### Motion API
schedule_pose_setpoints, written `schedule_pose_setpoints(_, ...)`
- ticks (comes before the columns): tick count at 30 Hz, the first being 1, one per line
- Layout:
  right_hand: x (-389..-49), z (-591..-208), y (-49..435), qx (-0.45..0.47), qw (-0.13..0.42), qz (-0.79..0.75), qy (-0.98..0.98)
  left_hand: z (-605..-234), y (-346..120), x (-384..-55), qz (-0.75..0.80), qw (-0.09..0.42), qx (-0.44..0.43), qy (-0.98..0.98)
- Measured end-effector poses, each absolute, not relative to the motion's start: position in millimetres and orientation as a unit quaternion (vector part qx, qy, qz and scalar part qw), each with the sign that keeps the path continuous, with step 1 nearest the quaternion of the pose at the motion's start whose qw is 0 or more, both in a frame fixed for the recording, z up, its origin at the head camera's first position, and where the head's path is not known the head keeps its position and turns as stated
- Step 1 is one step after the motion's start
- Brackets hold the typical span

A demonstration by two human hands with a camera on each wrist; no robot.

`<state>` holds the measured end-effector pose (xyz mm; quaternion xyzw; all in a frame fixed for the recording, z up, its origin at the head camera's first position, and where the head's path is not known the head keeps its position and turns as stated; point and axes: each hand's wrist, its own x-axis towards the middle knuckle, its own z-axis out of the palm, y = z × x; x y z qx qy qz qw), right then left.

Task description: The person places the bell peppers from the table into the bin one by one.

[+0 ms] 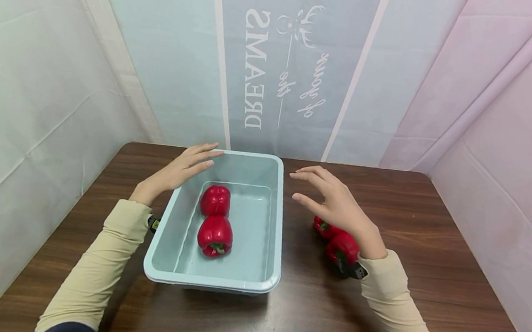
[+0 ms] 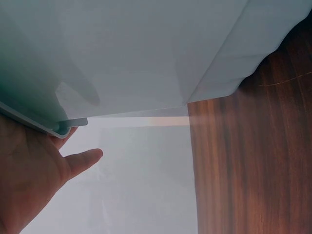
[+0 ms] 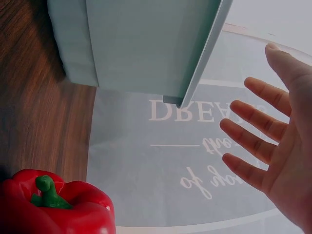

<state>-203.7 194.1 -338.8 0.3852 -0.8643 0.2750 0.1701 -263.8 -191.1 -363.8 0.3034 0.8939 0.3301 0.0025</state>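
Head view: a pale blue, rounded rectangular plastic tub (image 1: 251,245) stands left of centre on a dark brown wood-grain table (image 1: 318,326), its long axis running from the bottom to the top of the frame. Inside, left of its middle, 2 glossy red bell peppers lie in a line along that axis: an upper pepper (image 1: 216,201), its stem not visible, and a lower pepper (image 1: 214,234), its green stem facing the frame's bottom. The tub's walls probably keep them from rolling away. 2 more red bell peppers (image 1: 342,247) sit right of centre, partly hidden beneath the right hand (image 1: 337,202), which hovers with fingers spread, holding nothing. The left hand (image 1: 179,171), fingers extended, is at the tub's upper left rim, perhaps to steady it; whether it touches, I cannot tell.
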Motion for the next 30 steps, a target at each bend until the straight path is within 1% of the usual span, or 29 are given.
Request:
schedule_pose_setpoints(14,-202.2,-342.0,197.9,0.389,0.159,0.274,-0.865,-364.2,-189.6,-259.6,0.332,0.003,0.299,0.895)
schedule_pose_setpoints(30,-185.2,-356.9,195.9,0.383,0.177,0.262,-0.868,-372.2,-193.6,-249.2,0.326,-0.011,0.317,0.891)
